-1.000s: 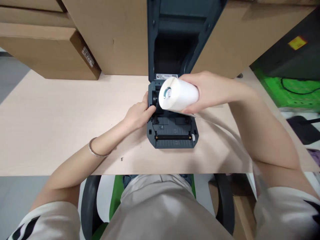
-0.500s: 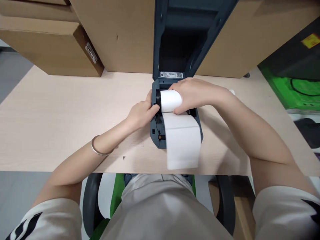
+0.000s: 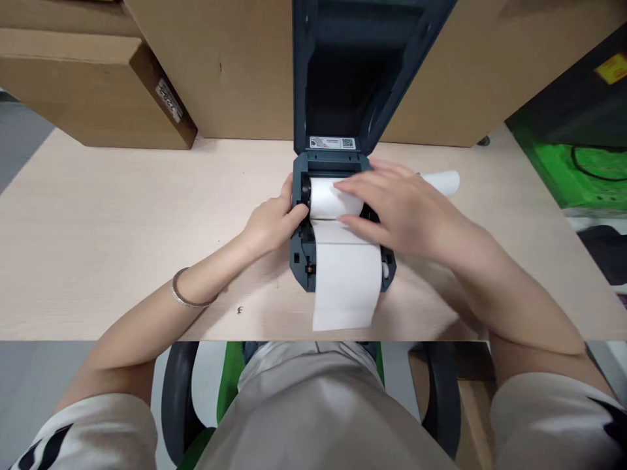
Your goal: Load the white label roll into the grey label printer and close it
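Observation:
A dark blue-grey label printer [image 3: 304, 282] stands on the table with its lid [image 3: 301, 78] raised. Inside sits a white label roll [image 3: 326, 197], its left end against a black holder [image 3: 306, 189]. The loose strip of labels [image 3: 347, 287] runs over the printer's front toward the table edge. My left hand [image 3: 272, 222] grips the printer's left side, thumb on top beside the holder. Over the roll's right end is my right hand [image 3: 401, 205], slightly blurred, fingers spread and open; its fingertips are at the roll, though contact is unclear. It hides part of the printer's right side.
Another white roll [image 3: 443, 183] lies on the table [image 3: 122, 248] behind my right hand. Cardboard boxes [image 3: 98, 98] stand along the back. A green surface with a black cable [image 3: 592, 171] is at the right.
My right hand has loosened from the roll and shifted right, its fingers opening. The label strip now lies straighter over the printer's front. My left hand keeps its hold.

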Motion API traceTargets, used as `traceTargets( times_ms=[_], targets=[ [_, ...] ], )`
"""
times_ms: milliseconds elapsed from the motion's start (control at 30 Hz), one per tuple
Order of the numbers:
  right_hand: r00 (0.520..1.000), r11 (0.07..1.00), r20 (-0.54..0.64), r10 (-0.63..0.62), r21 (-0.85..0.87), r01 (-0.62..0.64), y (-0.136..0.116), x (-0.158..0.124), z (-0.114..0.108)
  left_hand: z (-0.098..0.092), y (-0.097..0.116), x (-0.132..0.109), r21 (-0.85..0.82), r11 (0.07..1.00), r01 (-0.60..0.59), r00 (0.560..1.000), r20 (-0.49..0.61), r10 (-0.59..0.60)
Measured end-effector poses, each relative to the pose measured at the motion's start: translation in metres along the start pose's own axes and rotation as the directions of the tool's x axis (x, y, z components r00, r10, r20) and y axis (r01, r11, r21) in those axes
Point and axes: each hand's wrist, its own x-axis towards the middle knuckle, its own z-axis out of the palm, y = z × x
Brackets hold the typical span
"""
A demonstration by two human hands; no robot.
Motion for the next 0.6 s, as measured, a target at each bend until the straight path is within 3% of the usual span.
traceTargets(
  times_ms=[133,233,400,600],
  targets=[
    [0.988,0.994,-0.116,-0.105,-0.046,0.101,-0.050,-0.042,0.017,0.001,-0.001,0.000,-0.002,1.000,-0.007,1.000,-0.020,0.007],
    [0.971,0.988,-0.198,-0.132,-0.101,0.114,-0.072,-0.054,0.035,0.002,-0.001,0.001,-0.005,1.000,-0.005,1.000,-0.030,0.005],
    [0.974,0.990,-0.196,-0.112,-0.107,0.092,-0.078,-0.056,0.048,0.001,0.000,0.000,-0.026,1.000,-0.012,0.999,-0.033,0.012],
    [0.979,0.985,-0.163,-0.125,-0.142,0.102,-0.078,-0.059,0.044,0.001,-0.001,0.001,-0.045,0.999,0.006,0.999,-0.035,-0.007]
  ],
)
